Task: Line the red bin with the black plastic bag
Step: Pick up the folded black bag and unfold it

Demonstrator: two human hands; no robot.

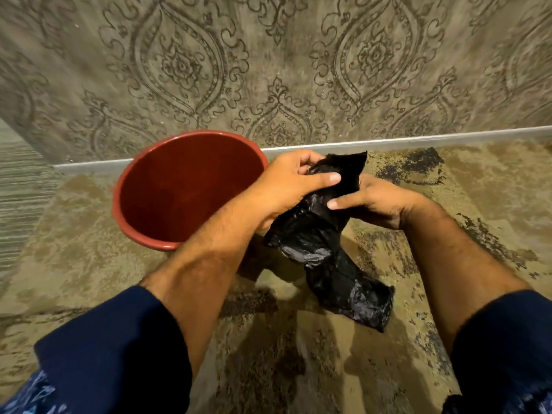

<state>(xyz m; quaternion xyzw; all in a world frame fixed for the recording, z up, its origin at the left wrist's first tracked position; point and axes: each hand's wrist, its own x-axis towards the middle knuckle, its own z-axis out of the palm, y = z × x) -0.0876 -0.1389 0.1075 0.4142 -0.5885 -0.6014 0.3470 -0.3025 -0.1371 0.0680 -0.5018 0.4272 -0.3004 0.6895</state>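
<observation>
The red bin (179,192) stands upright on the floor against the wall, left of centre, with nothing visible inside it. A crumpled black plastic bag (325,249) hangs in the air just right of the bin, still bunched and folded. My left hand (286,186) grips the bag's upper part from the left, in front of the bin's right rim. My right hand (376,201) pinches the same upper part from the right. The bag's lower end dangles toward me above the floor.
A patterned grey wall (283,61) with a pale baseboard (388,142) runs behind the bin. The floor (298,354) is mottled tan with dark patches. A striped surface (18,189) shows at the far left edge. Dark blue sleeves cover my upper forearms.
</observation>
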